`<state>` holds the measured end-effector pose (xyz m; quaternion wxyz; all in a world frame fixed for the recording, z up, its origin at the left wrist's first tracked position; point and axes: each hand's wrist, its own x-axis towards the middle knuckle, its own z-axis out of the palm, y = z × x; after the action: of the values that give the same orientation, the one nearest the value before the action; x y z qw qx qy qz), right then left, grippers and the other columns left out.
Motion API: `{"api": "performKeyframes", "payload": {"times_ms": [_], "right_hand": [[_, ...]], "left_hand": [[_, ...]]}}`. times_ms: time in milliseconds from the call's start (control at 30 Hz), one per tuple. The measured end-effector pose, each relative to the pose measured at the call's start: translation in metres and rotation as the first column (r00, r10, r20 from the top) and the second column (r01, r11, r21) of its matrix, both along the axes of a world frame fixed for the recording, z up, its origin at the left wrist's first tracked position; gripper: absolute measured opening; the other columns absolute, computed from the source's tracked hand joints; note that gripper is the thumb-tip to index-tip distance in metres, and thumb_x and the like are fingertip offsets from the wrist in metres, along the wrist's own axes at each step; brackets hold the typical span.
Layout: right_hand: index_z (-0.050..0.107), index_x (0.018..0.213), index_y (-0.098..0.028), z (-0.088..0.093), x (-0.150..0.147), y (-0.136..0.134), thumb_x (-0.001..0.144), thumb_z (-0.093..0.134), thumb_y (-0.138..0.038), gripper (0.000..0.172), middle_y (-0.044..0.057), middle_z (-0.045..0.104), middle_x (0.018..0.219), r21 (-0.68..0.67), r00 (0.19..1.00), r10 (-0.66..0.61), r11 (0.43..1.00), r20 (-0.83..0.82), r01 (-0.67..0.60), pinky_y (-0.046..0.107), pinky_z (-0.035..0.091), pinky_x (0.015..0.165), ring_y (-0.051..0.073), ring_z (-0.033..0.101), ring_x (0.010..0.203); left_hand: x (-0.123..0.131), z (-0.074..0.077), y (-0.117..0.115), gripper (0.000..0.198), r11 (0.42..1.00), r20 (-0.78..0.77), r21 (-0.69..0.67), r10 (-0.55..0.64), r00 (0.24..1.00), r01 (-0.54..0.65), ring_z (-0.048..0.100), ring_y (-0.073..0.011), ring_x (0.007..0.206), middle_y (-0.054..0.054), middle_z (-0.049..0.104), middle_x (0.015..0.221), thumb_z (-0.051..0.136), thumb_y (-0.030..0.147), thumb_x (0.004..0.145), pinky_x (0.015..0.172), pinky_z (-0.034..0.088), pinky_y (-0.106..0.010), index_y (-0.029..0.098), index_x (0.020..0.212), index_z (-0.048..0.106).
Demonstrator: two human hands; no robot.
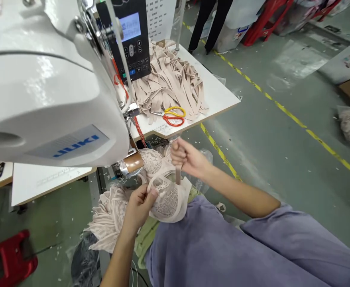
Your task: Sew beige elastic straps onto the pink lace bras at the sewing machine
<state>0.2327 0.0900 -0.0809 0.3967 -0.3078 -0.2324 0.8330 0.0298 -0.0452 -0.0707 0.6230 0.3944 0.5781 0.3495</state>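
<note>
bra (166,203), pinched by left hand (140,202) at nine o'clock, likely needed its strap (178,175) held untwisted by right hand (188,158), gripping it at one o'clock.

Two hands (140,205) (188,158), scissors (165,114) — one (pair), one machine (58,103)

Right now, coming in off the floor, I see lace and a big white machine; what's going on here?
Beside the white sewing machine, a person's left hand holds a lacy beige bra. The right hand is raised above it, apparently gripping a narrow strap. Scissors with red and yellow handles lie on the white tabletop, beside a heap of beige strips.
</note>
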Motion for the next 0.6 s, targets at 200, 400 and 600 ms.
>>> {"api": "performKeyframes", "payload": {"times_ms": [200, 400, 600], "right_hand": [[0.05, 0.075, -0.019, -0.002, -0.047, -0.046, 0.091, 0.063, -0.044, 0.032, -0.011, 0.023, 0.051, -0.024, 0.945, 0.18, 0.981, -0.272, -0.194, 0.018, 0.023, 0.046, 0.007, 0.015, 0.046], [0.044, 0.072, -0.02, 0.023, -0.05, -0.047, 0.099, 0.053, -0.037, 0.032, -0.011, 0.016, 0.051, -0.22, 0.882, 0.044, 0.961, -0.469, -0.165, 0.016, 0.022, 0.042, 0.008, 0.008, 0.045], [0.045, 0.075, -0.021, 0.015, -0.022, 0.007, 0.102, 0.049, -0.028, 0.028, -0.012, 0.025, 0.049, -0.321, 0.889, -0.207, 0.944, -0.409, 0.073, 0.014, 0.025, 0.04, 0.007, 0.019, 0.039]], "left_hand": [[0.019, 0.02, -0.01, 0.024, 0.975, -0.266, 0.201, 0.149, 0.952, -0.096, 0.052, -0.0105, 0.06, 0.001, 0.06, 0.077, 0.07, 0.037, 0.08, 0.056, 0.042, -0.021, 0.018, 0.092, 0.062], [0.019, 0.009, -0.004, 0.03, 0.996, -0.185, 0.062, -0.049, 0.981, 0.061, 0.05, -0.0093, 0.061, -0.001, 0.063, 0.085, 0.068, 0.037, 0.083, 0.057, 0.039, -0.021, 0.016, 0.104, 0.065], [-0.002, -0.003, -0.011, 0.044, 0.974, -0.036, -0.057, -0.223, 0.974, 0.221, 0.036, -0.0079, 0.055, 0.004, 0.046, 0.058, 0.06, 0.051, 0.088, 0.052, 0.027, -0.021, 0.015, 0.065, 0.055]]}}
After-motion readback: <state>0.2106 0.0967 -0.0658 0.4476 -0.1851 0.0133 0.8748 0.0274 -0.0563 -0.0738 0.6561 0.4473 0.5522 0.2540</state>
